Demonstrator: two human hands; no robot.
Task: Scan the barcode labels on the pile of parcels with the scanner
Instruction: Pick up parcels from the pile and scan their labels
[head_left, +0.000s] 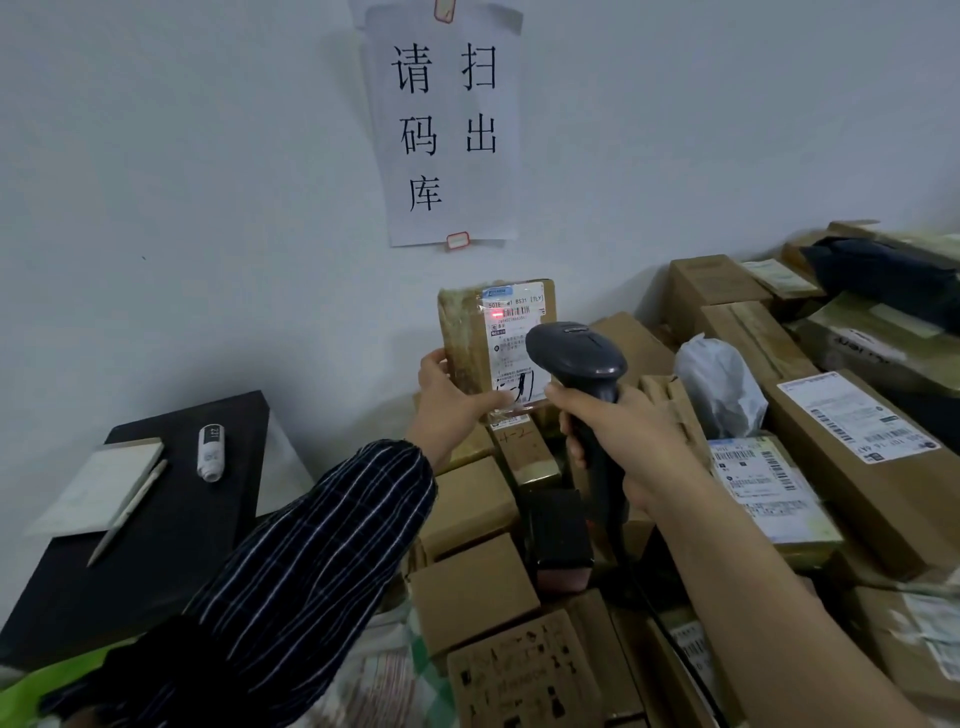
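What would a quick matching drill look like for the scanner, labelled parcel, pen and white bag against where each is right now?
1. scanner
2. labelled parcel
3. pen
4. white bag

A. lying on the black table
B. among the piled boxes
C. gripped by the left hand
D. gripped by the right hand

Pairs: 1-D, 2-C, 3-A, 4-B

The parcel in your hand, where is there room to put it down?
The black table has a bare patch, bordered by the pen, the white bottle and the striped sleeve. The pile of parcels on the right is crowded, boxes packed tight together.
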